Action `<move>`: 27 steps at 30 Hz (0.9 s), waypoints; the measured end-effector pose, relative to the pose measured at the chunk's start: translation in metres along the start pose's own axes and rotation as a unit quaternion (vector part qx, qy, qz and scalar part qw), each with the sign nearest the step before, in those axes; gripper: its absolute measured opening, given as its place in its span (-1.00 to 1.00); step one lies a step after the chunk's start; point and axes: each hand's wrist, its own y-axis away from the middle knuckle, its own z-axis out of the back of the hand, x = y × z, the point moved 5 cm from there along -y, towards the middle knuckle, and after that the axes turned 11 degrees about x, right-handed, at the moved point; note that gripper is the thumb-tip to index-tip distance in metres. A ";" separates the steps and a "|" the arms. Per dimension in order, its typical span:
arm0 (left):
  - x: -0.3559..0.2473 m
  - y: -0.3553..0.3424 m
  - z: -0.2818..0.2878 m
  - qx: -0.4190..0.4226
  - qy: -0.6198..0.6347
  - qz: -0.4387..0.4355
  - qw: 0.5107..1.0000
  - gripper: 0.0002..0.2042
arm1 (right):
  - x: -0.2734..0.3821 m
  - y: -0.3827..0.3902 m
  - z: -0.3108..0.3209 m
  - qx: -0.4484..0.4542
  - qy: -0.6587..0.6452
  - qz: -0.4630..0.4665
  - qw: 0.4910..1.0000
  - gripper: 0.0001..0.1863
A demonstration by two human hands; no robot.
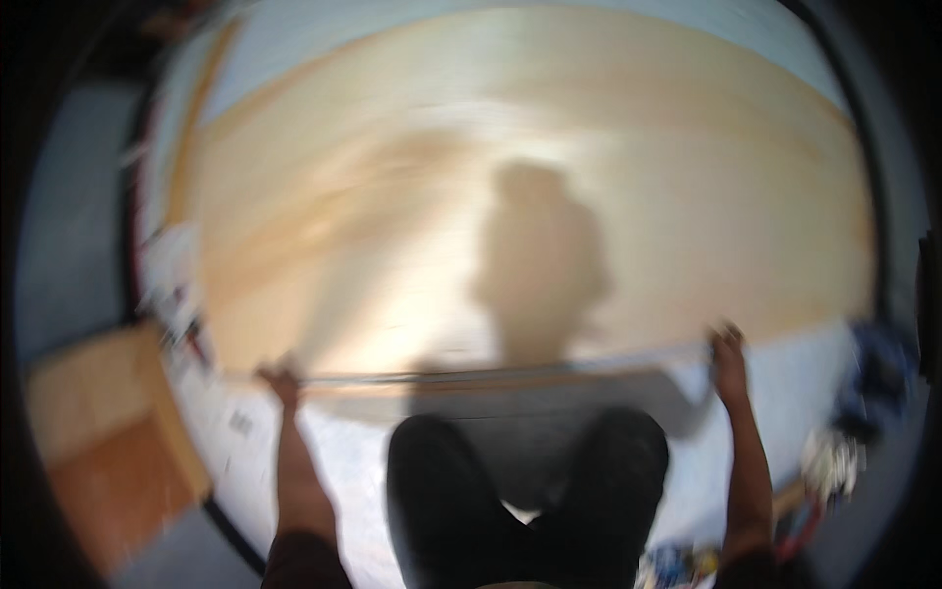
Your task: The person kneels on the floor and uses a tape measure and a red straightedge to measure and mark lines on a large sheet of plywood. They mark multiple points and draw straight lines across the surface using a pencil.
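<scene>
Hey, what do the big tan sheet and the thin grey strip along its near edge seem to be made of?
The tan sheet looks like wood, probably plywood: pale with darker, grain-like streaks, and a soft sheen suggesting a smooth finish. The grey strip may be metal, from its silvery tone, but blur hides its finish and leaves plastic possible.
</scene>
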 end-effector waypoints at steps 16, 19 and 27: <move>-0.353 0.373 0.000 0.053 0.106 -0.332 0.936 0.24 | -0.036 0.114 0.052 -0.009 0.162 0.001 0.987 -0.46; -0.422 0.505 0.000 0.163 0.061 -0.490 0.854 0.18 | 0.001 0.141 0.046 -0.041 0.116 0.058 0.991 -0.36; -0.516 0.638 -0.034 0.075 -0.026 -0.641 0.763 -0.05 | 0.094 0.143 0.056 -0.010 0.130 0.010 0.991 -0.37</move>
